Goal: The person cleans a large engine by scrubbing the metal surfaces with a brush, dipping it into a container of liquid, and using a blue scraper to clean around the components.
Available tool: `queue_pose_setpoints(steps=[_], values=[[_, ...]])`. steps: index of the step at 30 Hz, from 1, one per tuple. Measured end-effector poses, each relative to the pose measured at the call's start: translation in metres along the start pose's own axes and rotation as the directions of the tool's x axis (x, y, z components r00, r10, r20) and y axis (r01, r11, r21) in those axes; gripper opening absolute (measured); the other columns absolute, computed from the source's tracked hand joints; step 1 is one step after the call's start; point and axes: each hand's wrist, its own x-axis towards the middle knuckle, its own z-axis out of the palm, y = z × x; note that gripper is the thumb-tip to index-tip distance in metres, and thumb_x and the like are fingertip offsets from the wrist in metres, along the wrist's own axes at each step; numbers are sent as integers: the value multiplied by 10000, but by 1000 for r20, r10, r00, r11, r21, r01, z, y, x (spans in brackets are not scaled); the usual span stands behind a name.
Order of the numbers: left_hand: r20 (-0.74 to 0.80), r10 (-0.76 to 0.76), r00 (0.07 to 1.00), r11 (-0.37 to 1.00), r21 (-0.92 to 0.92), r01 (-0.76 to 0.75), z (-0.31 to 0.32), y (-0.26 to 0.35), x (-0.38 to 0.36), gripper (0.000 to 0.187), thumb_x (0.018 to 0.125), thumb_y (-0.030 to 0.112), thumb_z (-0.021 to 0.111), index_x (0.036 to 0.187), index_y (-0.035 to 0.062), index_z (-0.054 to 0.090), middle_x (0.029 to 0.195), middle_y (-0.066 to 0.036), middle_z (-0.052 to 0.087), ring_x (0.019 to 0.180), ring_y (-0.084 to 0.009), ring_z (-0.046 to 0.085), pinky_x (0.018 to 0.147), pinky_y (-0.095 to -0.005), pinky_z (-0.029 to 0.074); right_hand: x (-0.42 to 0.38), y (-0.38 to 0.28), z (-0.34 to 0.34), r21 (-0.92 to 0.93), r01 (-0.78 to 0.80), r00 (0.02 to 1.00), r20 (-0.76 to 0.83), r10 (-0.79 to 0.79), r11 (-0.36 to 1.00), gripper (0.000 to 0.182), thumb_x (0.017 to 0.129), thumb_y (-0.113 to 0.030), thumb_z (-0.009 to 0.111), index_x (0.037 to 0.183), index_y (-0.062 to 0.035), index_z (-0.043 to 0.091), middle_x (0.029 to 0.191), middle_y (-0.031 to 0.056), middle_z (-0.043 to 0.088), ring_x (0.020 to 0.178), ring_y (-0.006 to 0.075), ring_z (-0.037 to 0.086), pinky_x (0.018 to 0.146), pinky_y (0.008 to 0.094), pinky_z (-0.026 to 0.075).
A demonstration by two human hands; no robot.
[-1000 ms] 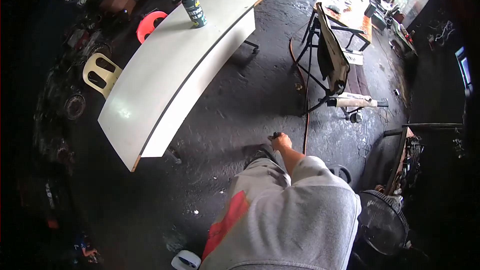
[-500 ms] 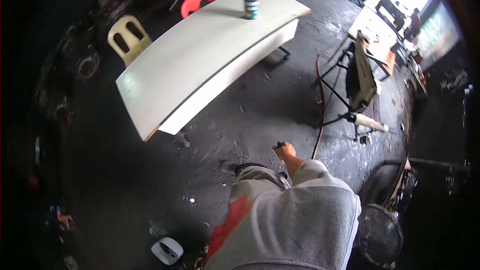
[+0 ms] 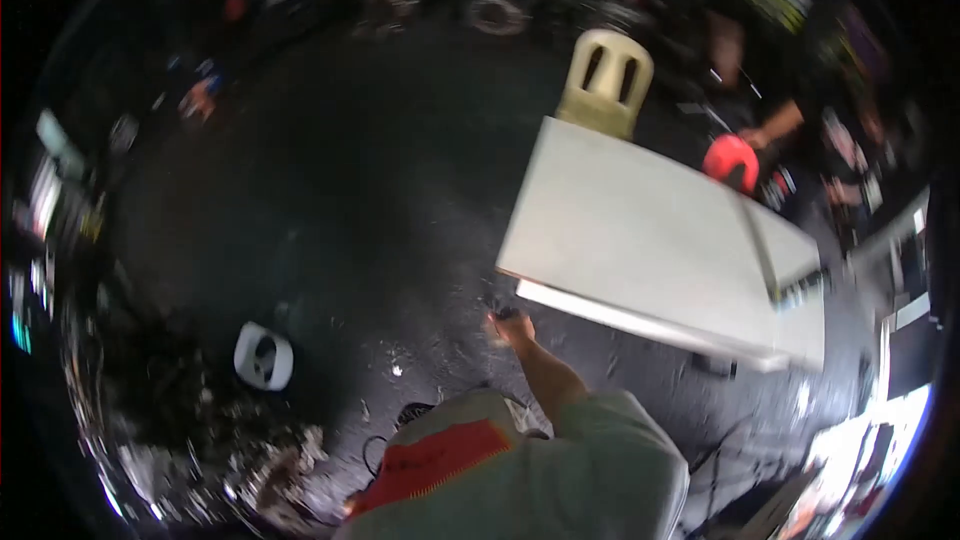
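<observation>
My right hand (image 3: 513, 327) reaches forward from a grey-green sleeve, its fingers closed around a small dark object (image 3: 507, 313) too blurred to name. It is over the dark floor, near the closest corner of a white table (image 3: 650, 230). A dark bottle (image 3: 798, 288), smeared by motion, is at the table's right end. I cannot see my left hand; the shirt (image 3: 590, 470) with a red panel fills the bottom of the view.
Behind the table are a cream plastic chair (image 3: 600, 105) and a red chair (image 3: 730, 160), with a person's arm (image 3: 780, 125) beside the red one. A white stool (image 3: 246, 355) is at the lower left. Blurred clutter lines the left edge and background.
The view has swung left, so the table and chairs now appear farther right and turned. The foldable chair and fan have left the clear view. My right hand remains closed.
</observation>
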Motion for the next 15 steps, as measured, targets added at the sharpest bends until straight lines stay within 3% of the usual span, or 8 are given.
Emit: queue_pose_setpoints(steps=[4, 6, 8, 10, 11, 12, 13, 15], values=[[-14, -224, 974, 974, 15, 224, 26, -22, -3, 274, 636, 285, 571, 703, 23, 612, 739, -124, 611, 692, -239, 597, 591, -359, 460, 41, -95, 27, 42, 366, 928, 52, -368, 930, 498, 699, -534, 542, 977, -124, 582, 1012, 122, 566, 948, 304, 526, 764, 370, 434], [-145, -122, 982, 986, -135, 103, 53, -21, 10, 277, 662, 307, 565, 704, 36, 609, 726, -129, 610, 703, -242, 602, 605, -368, 464, 73, -98, 65, -264, 664, 708, -78, -702, 699, 466, 691, -529, 555, 928, -130, 602, 949, 112, 590, 882, 295, 552, 743, 355, 434], [143, -382, 913, 859, -310, 408, 65, -14, 36, 237, 685, 282, 549, 676, 54, 614, 708, -129, 609, 671, -244, 601, 593, -377, 459, 59, -104, 74, 30, 487, 873, -4, -487, 873, 497, 711, -560, 503, 866, -100, 610, 880, 98, 607, 818, 266, 570, 721, 357, 431], [205, 223, 953, 874, 392, -289, 7, 28, 35, 178, 662, 222, 533, 642, 61, 607, 707, -135, 607, 693, -280, 598, 633, -372, 462, 43, -92, 79, 22, 423, 900, 103, -423, 906, 644, 703, -635, 432, 869, -33, 591, 917, 96, 593, 907, 221, 541, 726, 348, 422], [170, -3, 985, 1000, 19, -1, 30, 18, 69, 172, 651, 186, 527, 642, 30, 599, 699, -150, 602, 709, -308, 592, 679, -382, 456, 45, -74, 92, -199, 337, 941, 115, -319, 920, 540, 753, -523, 454, 903, -20, 580, 902, 82, 605, 821, 213, 564, 697, 323, 433], [-174, -382, 908, 855, -440, 275, 32, 48, 72, 165, 630, 148, 537, 632, -12, 578, 693, -182, 595, 722, -321, 590, 703, -390, 452, 60, -68, 109, -413, 241, 970, 89, -225, 878, 437, 803, -412, 477, 938, -6, 568, 887, 68, 616, 734, 205, 588, 668, 299, 445], [-124, -67, 990, 993, -106, 54, 57, 27, 116, 157, 615, 119, 535, 619, -36, 561, 663, -211, 583, 701, -322, 594, 690, -399, 455, 69, -57, 118, -512, 191, 982, 106, -159, 838, 449, 794, -425, 480, 930, -6, 568, 876, 72, 614, 725, 208, 585, 661, 301, 445], [-1, -277, 961, 835, -494, 240, -80, 126, 83, 193, 619, 141, 516, 621, -47, 561, 618, -222, 569, 652, -329, 595, 644, -412, 462, 90, -34, 138, -601, 151, 984, 170, -59, 785, 474, 777, -452, 487, 913, -5, 568, 855, 81, 610, 707, 215, 579, 648, 307, 445]])
